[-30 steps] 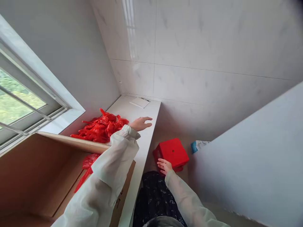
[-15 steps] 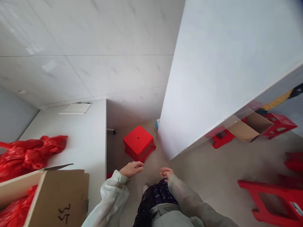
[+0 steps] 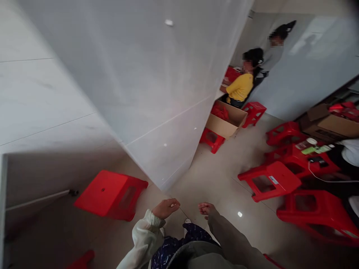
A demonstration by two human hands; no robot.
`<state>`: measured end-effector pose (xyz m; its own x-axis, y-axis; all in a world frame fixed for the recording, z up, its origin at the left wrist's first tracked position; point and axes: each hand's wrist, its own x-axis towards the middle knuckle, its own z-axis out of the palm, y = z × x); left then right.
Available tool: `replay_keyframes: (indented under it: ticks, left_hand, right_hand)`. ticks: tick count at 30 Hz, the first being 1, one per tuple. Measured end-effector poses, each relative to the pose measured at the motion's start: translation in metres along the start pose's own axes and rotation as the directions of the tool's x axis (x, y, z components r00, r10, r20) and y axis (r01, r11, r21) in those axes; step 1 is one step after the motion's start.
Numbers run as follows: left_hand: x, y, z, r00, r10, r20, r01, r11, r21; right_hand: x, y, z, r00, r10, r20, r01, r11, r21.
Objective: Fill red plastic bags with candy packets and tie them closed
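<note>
My left hand [image 3: 166,208] is held out in front of my body, its fingers loosely bent and nothing seen in them. To its right, my right hand [image 3: 206,210] hovers at a similar height, fingers slightly curled and apart from the thumb, also without an object. Neither hand touches anything. Nearest to the left hand is a red plastic stool [image 3: 103,194] on the floor, standing beside a tall pale partition [image 3: 157,93].
Several red stools [image 3: 283,179] stand at the right, one bearing bottles and a phone. A cardboard box [image 3: 224,125] with red contents rests on a stool behind the partition. A person in yellow [image 3: 241,87] sits at the back. Another box [image 3: 339,125] lies far right.
My view has swung to the right. The white table with red bags and box has left the view, and the seated person and more stools now show. Both hands stay in front of me.
</note>
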<state>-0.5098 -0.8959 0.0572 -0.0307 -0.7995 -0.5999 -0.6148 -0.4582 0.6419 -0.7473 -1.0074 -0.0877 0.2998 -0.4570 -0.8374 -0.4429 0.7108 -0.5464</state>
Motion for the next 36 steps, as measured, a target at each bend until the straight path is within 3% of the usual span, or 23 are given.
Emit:
replay_keyframes:
  ticks: [3,5,9,13,19,22,26,29,32,36]
  left_hand:
    - [0.052,0.033,-0.008,1.000,-0.004,0.025,0.003,0.999,0.052]
    - [0.085,0.051,-0.019,0.999,-0.005,0.046,0.002,0.997,0.075]
    - [0.160,0.087,-0.047,0.998,-0.010,0.062,0.003,0.994,0.113]
    - [0.257,0.136,-0.083,0.997,0.008,0.080,-0.018,0.993,0.116]
    - [0.409,0.227,-0.157,0.990,0.052,0.134,-0.062,0.996,0.072]
    - [0.474,0.266,-0.201,0.996,0.040,0.077,-0.046,0.996,0.072]
    - [0.563,0.306,-0.264,0.999,0.034,0.012,-0.033,0.998,-0.046]
    - [0.646,0.327,-0.311,0.995,0.017,-0.096,-0.034,0.984,-0.173]
    - [0.749,0.344,-0.358,0.972,-0.028,-0.231,-0.033,0.966,-0.256]
    - [0.902,0.357,-0.410,0.934,-0.039,-0.355,-0.011,0.990,-0.139]
  right_hand:
    - [0.021,-0.032,-0.077,0.993,0.051,-0.103,-0.042,0.995,0.093]
    - [0.037,-0.057,-0.116,0.988,0.053,-0.144,-0.031,0.989,0.145]
    - [0.081,-0.119,-0.171,0.987,0.030,-0.159,0.004,0.978,0.207]
    - [0.136,-0.196,-0.218,0.988,-0.013,-0.156,0.051,0.969,0.240]
    - [0.222,-0.337,-0.303,0.974,-0.055,-0.217,0.114,0.957,0.267]
    - [0.268,-0.410,-0.349,0.957,-0.119,-0.263,0.187,0.951,0.248]
    - [0.340,-0.507,-0.407,0.917,-0.219,-0.333,0.284,0.945,0.162]
    - [0.409,-0.583,-0.444,0.869,-0.306,-0.389,0.343,0.939,0.028]
    - [0.491,-0.659,-0.473,0.838,-0.377,-0.394,0.353,0.926,-0.135]
    - [0.607,-0.744,-0.508,0.849,-0.406,-0.340,0.286,0.892,-0.351]
